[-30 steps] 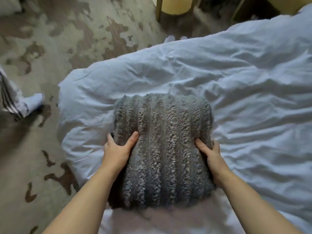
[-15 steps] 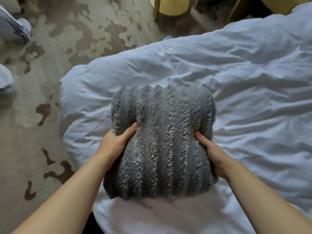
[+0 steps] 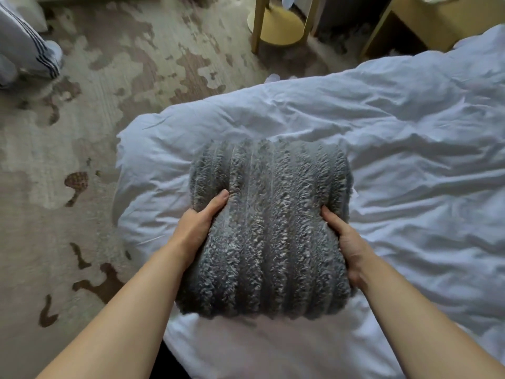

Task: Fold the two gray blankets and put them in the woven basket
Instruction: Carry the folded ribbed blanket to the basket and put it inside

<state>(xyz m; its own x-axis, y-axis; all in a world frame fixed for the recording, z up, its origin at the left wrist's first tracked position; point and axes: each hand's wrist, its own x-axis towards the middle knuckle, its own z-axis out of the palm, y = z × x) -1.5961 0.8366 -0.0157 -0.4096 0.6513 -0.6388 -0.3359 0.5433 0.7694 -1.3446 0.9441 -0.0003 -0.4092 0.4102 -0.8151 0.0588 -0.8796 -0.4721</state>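
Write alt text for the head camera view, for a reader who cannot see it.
The left hand and right hand grip a folded gray blanket by its sides, over a rumpled white duvet. Patterned carpet and a yellow side table lie beyond.

Gray blanket (image 3: pixel 273 228): one, fluffy, with raised ribs running away from the viewer. Folded into a thick, roughly square bundle, squeezed in at the middle of both sides. Was held level over the near end of the white bed (image 3: pixel 410 160), left hand (image 3: pixel 196 228) gripping its left edge, right hand (image 3: pixel 347 242) its right edge.
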